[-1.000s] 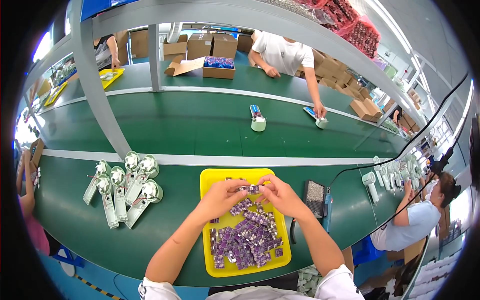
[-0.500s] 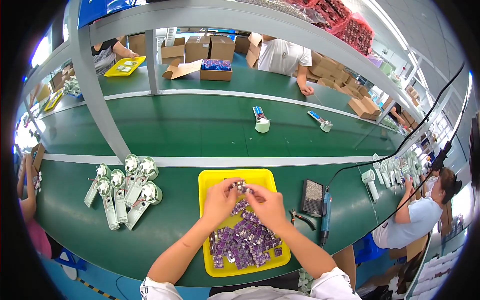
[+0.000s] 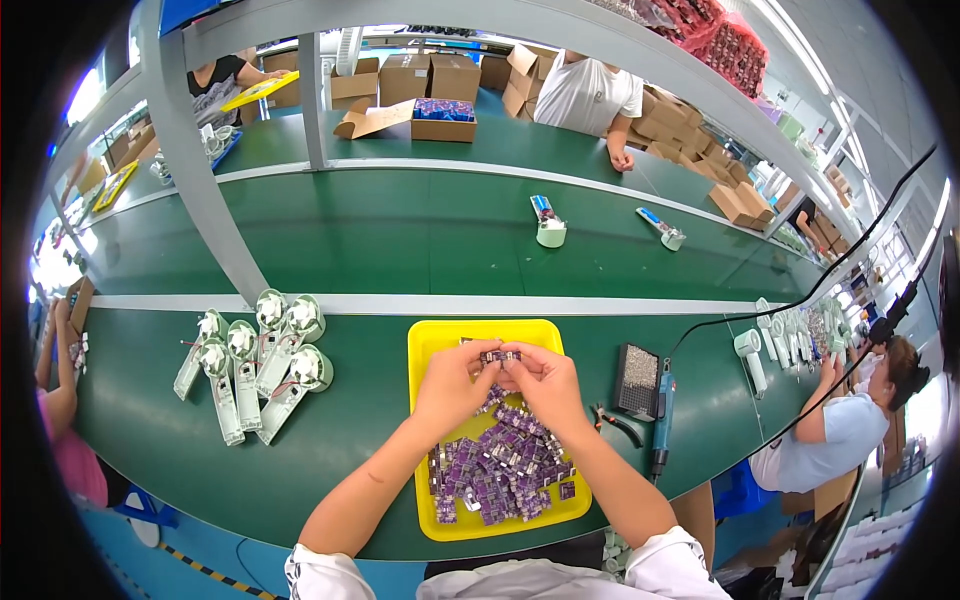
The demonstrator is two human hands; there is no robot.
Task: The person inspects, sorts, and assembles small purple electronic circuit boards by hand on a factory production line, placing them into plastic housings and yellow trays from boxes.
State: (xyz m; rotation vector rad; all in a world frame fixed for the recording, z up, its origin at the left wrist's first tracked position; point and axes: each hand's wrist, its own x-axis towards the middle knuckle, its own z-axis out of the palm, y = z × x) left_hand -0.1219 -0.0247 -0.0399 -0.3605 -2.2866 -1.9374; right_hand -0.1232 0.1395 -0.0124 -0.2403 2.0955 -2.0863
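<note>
The green surface [image 3: 370, 450] runs beneath the fingers and well out to either side. Directly below them lies the yellow tray [image 3: 432, 342], rectangular with rounded corners and a raised rim. Well to the left of the fingers, pale green housings [image 3: 246, 395] lie grouped, their round white-lined heads pointing away from the person. Nearer the person than the fingers, a pile [image 3: 495, 465] of small purple boards fills much of the tray, jumbled at all angles and flecked with silver and white. Right of the fingers stand out a blue driver [image 3: 663, 415], a black box [image 3: 637, 378] of small metal pieces and, closer in, the pliers [image 3: 622, 428]. The left hand [image 3: 453, 385] and right hand [image 3: 548, 388] nearly meet over the tray's far part, fingers pinched almost closed on one short strip [image 3: 500, 356], purple with pale, silvery parts, held roughly level between them.
</note>
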